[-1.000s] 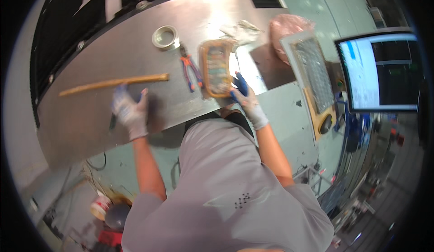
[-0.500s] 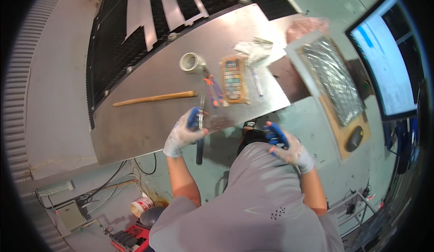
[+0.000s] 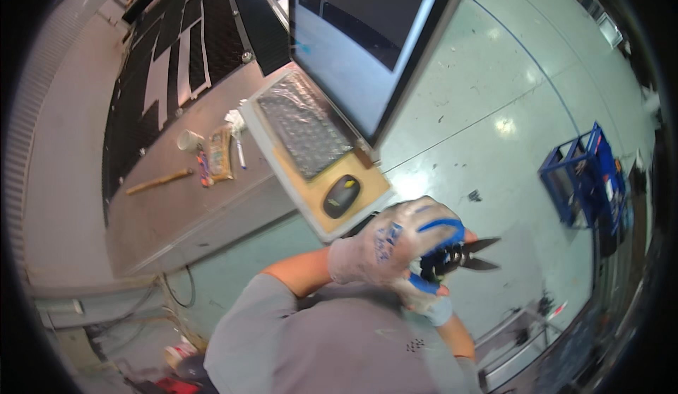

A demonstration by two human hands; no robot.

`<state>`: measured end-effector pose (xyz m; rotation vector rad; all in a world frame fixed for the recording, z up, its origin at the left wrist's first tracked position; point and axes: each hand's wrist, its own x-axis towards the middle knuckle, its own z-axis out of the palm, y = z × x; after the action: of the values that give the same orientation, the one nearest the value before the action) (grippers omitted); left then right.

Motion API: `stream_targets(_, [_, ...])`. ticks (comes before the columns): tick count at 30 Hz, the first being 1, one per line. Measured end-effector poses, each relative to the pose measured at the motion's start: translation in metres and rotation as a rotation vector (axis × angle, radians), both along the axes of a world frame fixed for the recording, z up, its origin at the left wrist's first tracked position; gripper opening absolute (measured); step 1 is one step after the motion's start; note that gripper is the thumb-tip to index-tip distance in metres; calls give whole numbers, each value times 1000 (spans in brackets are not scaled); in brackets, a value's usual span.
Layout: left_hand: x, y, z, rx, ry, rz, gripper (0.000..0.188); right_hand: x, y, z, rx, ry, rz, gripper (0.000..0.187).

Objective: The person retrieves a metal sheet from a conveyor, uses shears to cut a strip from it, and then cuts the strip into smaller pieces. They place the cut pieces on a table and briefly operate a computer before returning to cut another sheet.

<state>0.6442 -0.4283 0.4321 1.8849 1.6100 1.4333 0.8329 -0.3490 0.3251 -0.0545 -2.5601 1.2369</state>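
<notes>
My left hand (image 3: 385, 246), in a white-and-blue work glove, reaches across to the right and is closed around a pair of dark snips (image 3: 479, 254). The two pointed blades stick out to the right, spread apart. My right hand (image 3: 427, 301), gloved alike, is just below and partly hidden by the left. Its bare fingertips curl against the snips' dark body, much of which is covered by the hands. Both hands are held in front of my grey shirt, to the right of the computer mouse (image 3: 341, 196).
A large monitor (image 3: 360, 41) stands beyond a plastic-covered keyboard (image 3: 304, 126). Leftward, the metal table (image 3: 159, 214) bears a wooden stick (image 3: 159, 181), a tape roll (image 3: 189, 140), orange-and-purple pliers (image 3: 204, 166), a yellowish case (image 3: 220, 154) and a pen (image 3: 241, 150). A blue cart (image 3: 583, 175) stands far right.
My view has swung right, away from the table. The black-handled tool in my left hand is no longer seen. My hands, apart before, have come together around the snips.
</notes>
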Motion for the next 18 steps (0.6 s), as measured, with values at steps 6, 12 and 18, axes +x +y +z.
stream_targets(6, [7, 74, -33, -82, -332, 446, 55, -79, 144, -64, -397, 137, -408, 62])
stream_targets(12, [-25, 141, -75, -515, -667, 534, 40, -93, 310, -249, -206, -570, -841, 61])
stream_targets(18, [-90, 197, -79, -473, -629, 739, 41, 50, 441, -425, -494, -767, -898, 57])
